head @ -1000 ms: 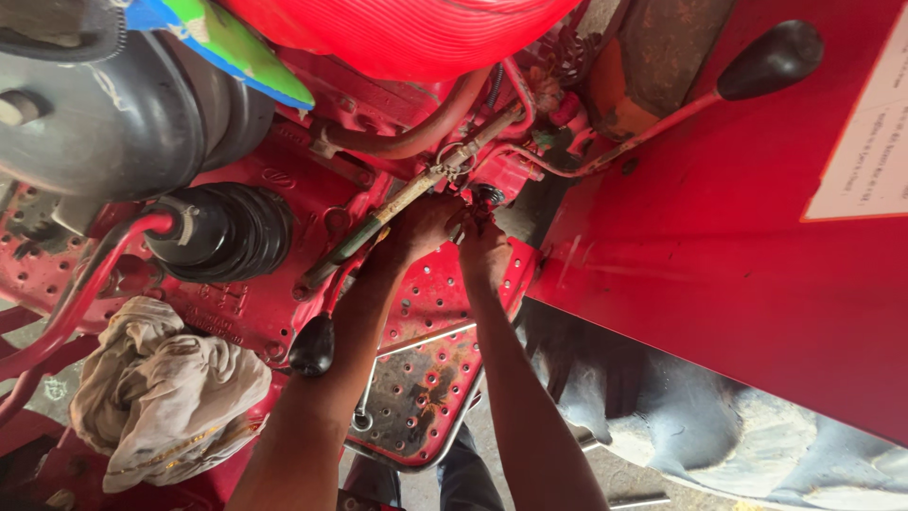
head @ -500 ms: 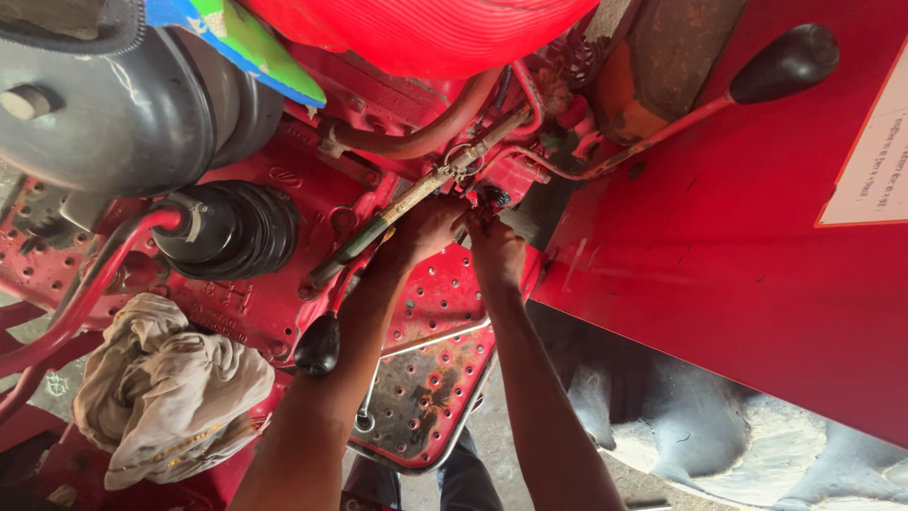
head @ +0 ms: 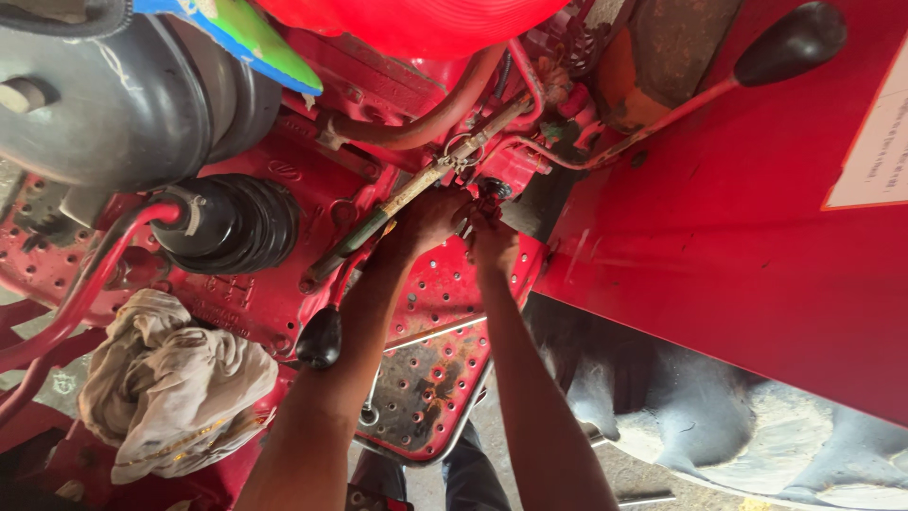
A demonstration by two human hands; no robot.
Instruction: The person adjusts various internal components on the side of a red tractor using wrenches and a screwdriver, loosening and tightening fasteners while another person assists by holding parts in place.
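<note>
Red machine parts fill the view. Both hands, left hand (head: 430, 220) and right hand (head: 492, 244), curl tight around a small fitting (head: 490, 194) under a rod (head: 416, 189). A rag (head: 170, 388) lies nearby.

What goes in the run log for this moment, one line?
left hand: on metal rod | right hand: at red fitting beside it, grip unclear | perforated footplate below | rag left
</note>
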